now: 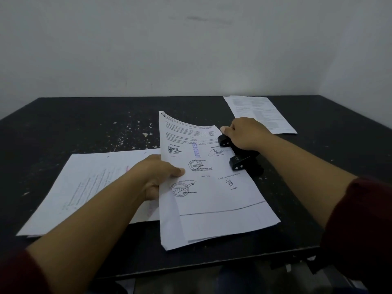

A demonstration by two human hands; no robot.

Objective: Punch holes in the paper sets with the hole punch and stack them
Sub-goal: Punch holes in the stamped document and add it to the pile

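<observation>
The black metal two-hole punch [239, 154] sits on the dark speckled table [84, 128], a bit right of the middle. All places here are told from the punch.

The stapled white paper set w/ stamps and signatures [212, 198] lies just left of the punch. Its right long edge is tucked into the punch's slot, under the two black heads. Its long side runs along the punch's long side, from near to far. Its far left corner curls up.

The left hand [157, 177] is well left of the punch. It pinches the set's left edge, thumb on top, other fingers under the sheets.

The right hand [244, 132] rests on top of the punch, fingers curled over the far end. It is the nearer hand, so I think it does the push down. The left hand only has to keep the edge straight in the slot.

Further left, a flat white paper pile w/ small holes near its far edge [89, 187] looks like the done stack. Far behind and right, another white printed sheet set [258, 113] lies flat, maybe waiting.
</observation>
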